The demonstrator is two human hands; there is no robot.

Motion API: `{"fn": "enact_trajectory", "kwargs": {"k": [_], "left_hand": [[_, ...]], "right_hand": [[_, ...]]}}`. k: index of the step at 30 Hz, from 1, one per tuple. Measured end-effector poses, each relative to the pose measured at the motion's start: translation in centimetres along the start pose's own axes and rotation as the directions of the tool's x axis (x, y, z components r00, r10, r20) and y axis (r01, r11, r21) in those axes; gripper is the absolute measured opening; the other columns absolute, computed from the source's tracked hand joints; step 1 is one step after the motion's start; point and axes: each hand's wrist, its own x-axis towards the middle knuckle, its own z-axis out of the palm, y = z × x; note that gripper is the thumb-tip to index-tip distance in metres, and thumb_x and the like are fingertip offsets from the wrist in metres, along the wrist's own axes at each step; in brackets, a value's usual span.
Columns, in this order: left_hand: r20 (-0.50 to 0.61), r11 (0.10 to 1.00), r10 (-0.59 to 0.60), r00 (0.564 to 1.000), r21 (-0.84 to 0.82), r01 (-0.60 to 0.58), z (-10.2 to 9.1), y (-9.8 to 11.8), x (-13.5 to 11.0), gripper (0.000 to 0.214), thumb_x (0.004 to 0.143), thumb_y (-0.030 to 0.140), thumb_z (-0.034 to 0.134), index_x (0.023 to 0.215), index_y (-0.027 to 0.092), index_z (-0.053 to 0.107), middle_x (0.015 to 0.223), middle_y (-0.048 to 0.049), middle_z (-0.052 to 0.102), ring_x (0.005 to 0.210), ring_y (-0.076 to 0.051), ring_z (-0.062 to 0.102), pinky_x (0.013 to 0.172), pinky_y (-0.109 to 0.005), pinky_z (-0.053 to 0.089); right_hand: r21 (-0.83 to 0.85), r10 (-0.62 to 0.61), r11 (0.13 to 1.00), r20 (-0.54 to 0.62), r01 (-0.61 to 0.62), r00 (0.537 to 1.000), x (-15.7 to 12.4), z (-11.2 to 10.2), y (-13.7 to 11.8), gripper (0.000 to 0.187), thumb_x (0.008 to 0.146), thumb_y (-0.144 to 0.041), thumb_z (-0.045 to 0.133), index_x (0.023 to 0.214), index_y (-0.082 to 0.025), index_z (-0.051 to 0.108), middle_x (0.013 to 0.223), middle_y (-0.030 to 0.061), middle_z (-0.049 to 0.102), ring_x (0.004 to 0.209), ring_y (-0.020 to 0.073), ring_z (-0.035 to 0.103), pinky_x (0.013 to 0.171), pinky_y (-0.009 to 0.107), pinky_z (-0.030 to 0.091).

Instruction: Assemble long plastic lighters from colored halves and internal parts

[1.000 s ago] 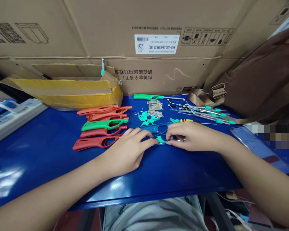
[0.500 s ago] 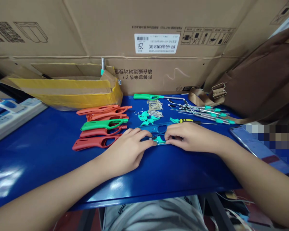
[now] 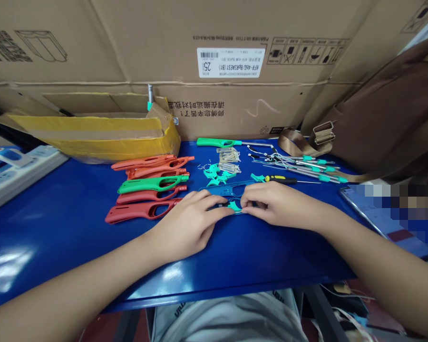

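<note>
Close to the front of the blue table, my left hand [image 3: 196,218] is closed on the left part of a blue lighter casing, most of it hidden under my fingers. A teal trigger piece [image 3: 234,205] sits in that casing between both hands. My right hand [image 3: 267,202] pinches at the casing's right side, thumb and forefinger together beside the teal piece; whether a small part is also in the pinch is hidden. Just behind my hands lies another blue casing half [image 3: 223,190]. A yellow-and-black screwdriver [image 3: 280,180] rests beyond my right hand.
Red casings [image 3: 141,212] and a green casing [image 3: 146,184] lie to the left. Teal triggers [image 3: 216,175], small clear parts [image 3: 228,155], an assembled green lighter [image 3: 216,142] and wired metal tubes [image 3: 314,166] are behind. A phone [image 3: 385,218], yellow-taped box [image 3: 103,137] and power strip [image 3: 21,171] surround them.
My left thumb and right fingertips have shifted slightly around the teal trigger and casing. The whole view has drifted a little; other things lie as before.
</note>
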Motion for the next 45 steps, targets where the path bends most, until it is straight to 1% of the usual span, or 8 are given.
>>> {"fn": "enact_trajectory", "kwargs": {"k": [6,13,19,23,31,35,39,45], "left_hand": [[0.006,1.000,-0.004,1.000,0.004,0.004,0.02,-0.10,0.02,0.044,0.097,0.008,0.048,0.134,0.026,0.064,0.133,-0.0072,0.065,0.113,-0.027,0.058,0.095,-0.045,0.052],[-0.008,1.000,0.008,1.000,0.001,-0.008,-0.02,-0.11,0.07,0.042,0.098,0.008,0.048,0.132,0.025,0.066,0.133,-0.0072,0.066,0.112,-0.027,0.058,0.095,-0.046,0.052],[-0.023,1.000,0.001,1.000,-0.012,-0.001,0.00,-0.11,0.02,0.041,0.098,0.008,0.049,0.130,0.026,0.067,0.133,-0.0073,0.066,0.114,-0.026,0.059,0.096,-0.045,0.052],[-0.011,1.000,-0.010,1.000,-0.023,0.010,-0.08,-0.12,0.06,0.041,0.098,0.007,0.049,0.128,0.026,0.067,0.134,-0.0066,0.066,0.115,-0.026,0.060,0.098,-0.045,0.051],[0.001,1.000,0.002,1.000,0.007,-0.002,-0.11,0.00,0.11,0.040,0.099,0.008,0.047,0.132,0.024,0.064,0.134,-0.0072,0.066,0.115,-0.026,0.057,0.097,-0.044,0.051],[0.010,1.000,0.009,1.000,0.028,-0.009,-0.08,-0.06,0.03,0.046,0.098,0.007,0.046,0.136,0.028,0.061,0.135,-0.0062,0.065,0.112,-0.026,0.056,0.095,-0.044,0.051],[0.014,0.999,0.010,1.000,0.043,-0.010,-0.06,-0.05,0.04,0.048,0.096,0.007,0.049,0.136,0.031,0.063,0.136,-0.0051,0.064,0.109,-0.027,0.056,0.093,-0.044,0.051],[0.000,1.000,0.004,1.000,0.009,-0.004,0.06,0.00,0.11,0.042,0.100,0.008,0.046,0.135,0.025,0.061,0.136,-0.0064,0.065,0.114,-0.026,0.056,0.096,-0.043,0.050]], "right_hand": [[0.051,-0.022,0.998,0.023,0.021,0.999,0.17,-0.11,-0.14,0.011,0.098,-0.014,0.059,0.094,-0.017,0.069,0.091,0.0033,0.068,0.084,0.0157,0.064,0.077,0.028,0.048],[0.064,-0.030,0.998,0.028,0.028,0.999,0.02,-0.19,-0.11,0.012,0.097,-0.013,0.059,0.095,-0.017,0.070,0.091,0.0032,0.069,0.085,0.0159,0.065,0.078,0.028,0.048],[0.077,-0.036,0.996,0.021,0.034,0.999,0.00,-0.10,-0.10,0.012,0.095,-0.011,0.060,0.095,-0.017,0.071,0.091,0.0026,0.069,0.082,0.0145,0.064,0.076,0.026,0.048],[0.070,-0.034,0.997,0.011,0.033,0.999,0.09,0.04,-0.15,0.012,0.095,-0.011,0.061,0.094,-0.017,0.071,0.089,0.0027,0.069,0.080,0.0142,0.064,0.074,0.026,0.047],[0.066,-0.036,0.997,0.023,0.034,0.999,0.21,0.00,-0.22,0.015,0.098,-0.014,0.056,0.095,-0.017,0.070,0.091,0.0045,0.068,0.084,0.0172,0.064,0.077,0.030,0.049],[0.083,-0.044,0.996,0.022,0.042,0.999,0.15,-0.13,-0.22,0.016,0.098,-0.013,0.056,0.094,-0.017,0.071,0.090,0.0042,0.068,0.084,0.0170,0.064,0.077,0.029,0.049],[0.078,-0.043,0.996,0.019,0.041,0.999,0.15,-0.10,-0.26,0.015,0.096,-0.011,0.058,0.092,-0.017,0.071,0.088,0.0036,0.068,0.082,0.0159,0.064,0.075,0.028,0.048],[0.065,-0.056,0.996,0.036,0.053,0.998,-0.01,-0.53,-0.28,0.017,0.096,-0.012,0.056,0.094,-0.019,0.072,0.090,0.0034,0.069,0.084,0.0161,0.065,0.077,0.028,0.048]]}}
